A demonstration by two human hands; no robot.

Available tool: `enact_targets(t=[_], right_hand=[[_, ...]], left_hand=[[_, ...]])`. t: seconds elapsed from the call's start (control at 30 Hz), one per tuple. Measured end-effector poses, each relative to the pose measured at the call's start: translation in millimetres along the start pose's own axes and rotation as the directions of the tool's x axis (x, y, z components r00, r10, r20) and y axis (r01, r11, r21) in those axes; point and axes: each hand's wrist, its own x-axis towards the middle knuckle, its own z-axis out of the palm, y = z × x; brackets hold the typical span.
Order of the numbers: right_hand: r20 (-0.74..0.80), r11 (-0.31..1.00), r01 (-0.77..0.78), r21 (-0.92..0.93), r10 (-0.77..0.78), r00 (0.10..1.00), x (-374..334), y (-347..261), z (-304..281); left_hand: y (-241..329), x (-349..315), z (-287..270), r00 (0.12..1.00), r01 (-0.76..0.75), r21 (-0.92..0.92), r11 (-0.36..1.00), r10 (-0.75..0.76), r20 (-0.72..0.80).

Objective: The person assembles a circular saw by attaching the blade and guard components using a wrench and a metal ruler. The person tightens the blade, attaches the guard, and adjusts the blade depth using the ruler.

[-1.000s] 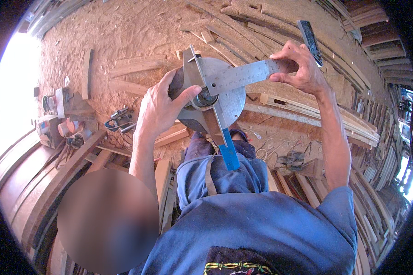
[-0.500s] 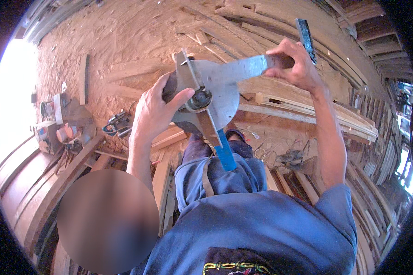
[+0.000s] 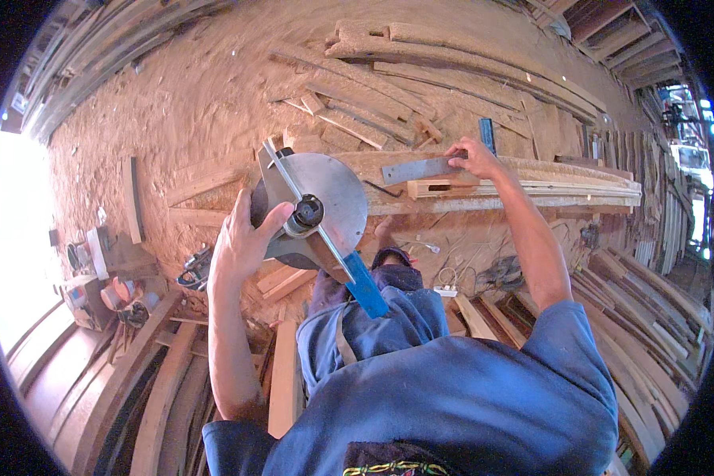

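My left hand [image 3: 239,234] is closed around the edge of a grey metal disc [image 3: 337,186], its thumb by a dark round hub [image 3: 307,210]. A thin straight metal bar runs across the disc, and a blue flat strip [image 3: 366,289] juts from its lower end over my lap. My right hand [image 3: 474,157] pinches one end of a flat metal blade [image 3: 412,170], well apart from the disc. Behind that hand a blue piece [image 3: 487,133] sticks up; whether it joins the blade I cannot tell. My left fingertips are hidden behind the disc.
Long wooden boards [image 3: 523,190] lie just beyond my right hand. Timber offcuts [image 3: 357,115] are spread over the sandy floor farther off. A power tool [image 3: 194,270] rests at left, near several boards. A white power strip [image 3: 446,291] with cables is by my feet.
The flat blade has moved away from the disc, to the right and lower, with my right hand. The disc in my left hand appears lower and farther left as the view shifts.
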Motion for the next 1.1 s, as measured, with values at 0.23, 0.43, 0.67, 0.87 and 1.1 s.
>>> enact_targets(t=[0.23, 0.43, 0.67, 0.87, 1.1], right_hand=[[-0.107, 0.87, -0.083, -0.487, 0.035, 0.994, -16, -39, -1], [-0.234, 0.886, 0.033, 0.463, 0.086, 0.969, -52, -192, -39], [0.198, 0.371, 0.027, 0.928, -0.554, 0.808, -126, -396, 119], [0.492, -0.842, -0.306, 0.444, -0.056, 0.869, -40, -448, 233], [0.328, -0.827, -0.296, 0.478, -0.145, 0.933, -31, -450, 272]], left_hand=[[-4, 6, 2, 0.996, -0.038, -0.106, 0.994, 0.046, 0.071], [-8, 4, 1, 0.997, -0.066, -0.054, 0.996, 0.068, 0.029], [-7, 4, 3, 0.996, -0.066, -0.1, 0.993, 0.072, 0.052], [-8, 7, 2, 0.997, 0.025, 0.022, 0.999, -0.027, 0.071], [-10, 3, 5, 0.999, -0.009, 0.021, 1.0, 0.008, 0.045]])
